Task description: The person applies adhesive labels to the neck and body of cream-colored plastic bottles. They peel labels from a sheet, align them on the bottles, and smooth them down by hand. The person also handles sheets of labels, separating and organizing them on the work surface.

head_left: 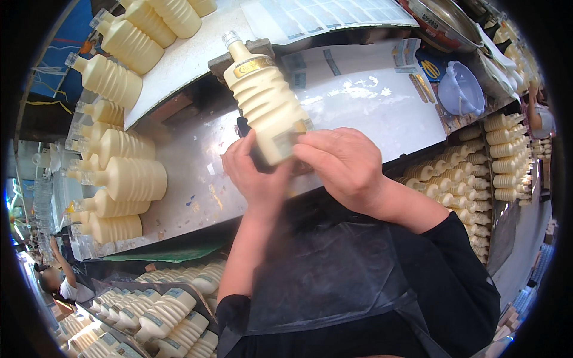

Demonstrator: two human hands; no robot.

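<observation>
Cream bottle (268, 104) between both hands

The left hand (256, 176) grips its near end; the neck points far, over a dark support (218, 64) on the table (185, 206). The right hand (343, 161) touches its near right edge (blur hides whether anything is pinched). Other bottles (136, 179) line the left.

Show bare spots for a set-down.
Bench: a scrap-flecked patch between the left bottles and left hand. Shelf: a gap between the upper bottles and label sheets. Crowded: the bench's left end, packed with bottles, and around the bucket.
</observation>
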